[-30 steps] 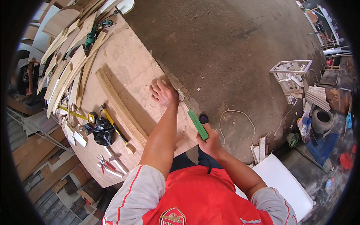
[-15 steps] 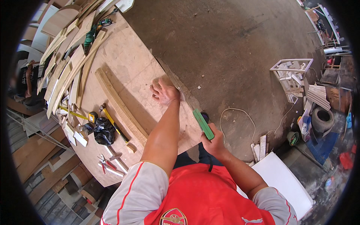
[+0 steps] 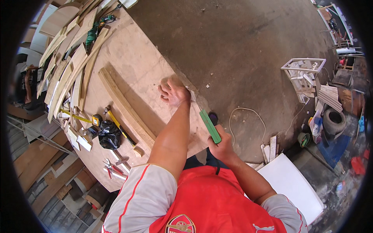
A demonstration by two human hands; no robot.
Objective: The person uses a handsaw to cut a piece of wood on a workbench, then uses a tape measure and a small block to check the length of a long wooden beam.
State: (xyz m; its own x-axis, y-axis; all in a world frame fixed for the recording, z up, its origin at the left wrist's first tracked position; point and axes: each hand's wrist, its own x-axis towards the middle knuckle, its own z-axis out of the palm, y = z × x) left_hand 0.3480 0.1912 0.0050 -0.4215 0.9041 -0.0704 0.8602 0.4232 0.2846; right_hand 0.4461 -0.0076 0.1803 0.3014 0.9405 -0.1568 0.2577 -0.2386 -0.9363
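My left hand [image 3: 173, 91] rests near the right edge of the plywood tabletop [image 3: 128, 46], its fingers bent and apart, with nothing visible between them. Beside its wrist a small pale piece [image 3: 192, 95] shows at the edge; the rest of that piece is hidden. My right hand [image 3: 222, 146] is closed around the near end of a long, narrow green tool [image 3: 210, 126] with a line down its middle. This tool is just off the table's near right edge; its underside is out of sight. A curved wooden piece [image 3: 124, 106] lies left of my left forearm.
On the table lie a hammer [image 3: 120, 126], a tape measure [image 3: 96, 119], a black plastic bag [image 3: 109, 135], pliers [image 3: 112, 167] and a green power tool [image 3: 91, 35]. Wood strips [image 3: 74, 83] pile up at left. A pale hose or cord [image 3: 248, 109] curves over the floor.
My left hand has shifted slightly to the right along the table. The green tool has turned a little more upright in my right hand. The view has moved slightly.
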